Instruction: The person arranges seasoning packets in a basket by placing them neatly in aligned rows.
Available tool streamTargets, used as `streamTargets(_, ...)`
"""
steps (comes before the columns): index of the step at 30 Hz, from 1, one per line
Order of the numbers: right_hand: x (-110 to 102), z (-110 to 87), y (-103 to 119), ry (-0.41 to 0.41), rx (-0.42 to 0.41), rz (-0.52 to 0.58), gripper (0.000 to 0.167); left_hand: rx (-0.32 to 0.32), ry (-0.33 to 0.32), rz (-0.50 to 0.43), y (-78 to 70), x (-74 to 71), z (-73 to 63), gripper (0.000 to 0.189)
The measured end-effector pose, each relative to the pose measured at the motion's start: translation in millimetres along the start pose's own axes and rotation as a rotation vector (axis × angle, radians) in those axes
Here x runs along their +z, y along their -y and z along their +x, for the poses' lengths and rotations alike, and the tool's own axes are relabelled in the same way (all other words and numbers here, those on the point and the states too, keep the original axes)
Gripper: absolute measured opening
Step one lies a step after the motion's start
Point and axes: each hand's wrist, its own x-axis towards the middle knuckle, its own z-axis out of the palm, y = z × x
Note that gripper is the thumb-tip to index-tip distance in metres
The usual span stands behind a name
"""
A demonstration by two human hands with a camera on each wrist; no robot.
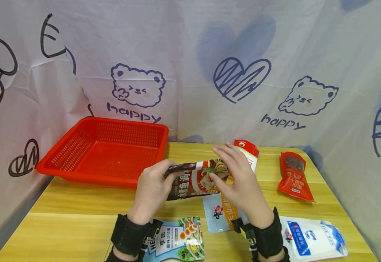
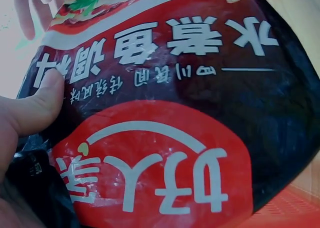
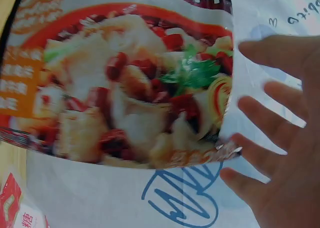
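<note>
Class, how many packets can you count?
6: brown packet in the left hand; on the table, salad packet in front, orange-striped packet mid-table, white packet front right, red packet at right, red-topped packet behind the right hand. More may be hidden.

The held pouch [image 1: 190,183] is printed in dark brown and red, with a pictured dish. The basket [image 1: 118,158] at the far left corner of the counter [image 1: 76,218] is coloured red. The whitish cloth [image 1: 187,47] is patterned with blue bears and hearts.

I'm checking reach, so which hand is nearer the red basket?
Left. The left hand, gripping the dark packet, is by the near right corner of the red basket; the right hand is farther right, by the packet's right end.
</note>
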Motion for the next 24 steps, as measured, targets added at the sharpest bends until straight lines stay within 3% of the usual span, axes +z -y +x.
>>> streamTargets(7,7,-2.1,4,0.164,0.037,-0.044,0.056,0.051,0.035,0.063,0.1,3.5,-2.3,0.021)
streamTargets(12,12,-3.5,5,0.255,0.059,-0.108,0.05,0.083,0.051,0.085,-0.3,5.0,-3.2,0.02)
streamTargets(17,15,-4.7,5,0.281,0.078,-0.179,0.046,0.094,0.063,0.076,-1.8,5.9,-3.6,0.02)
streamTargets(24,18,-6.0,3,0.256,0.072,-0.208,0.037,0.086,0.071,0.068,-3.6,6.5,-3.7,0.019)
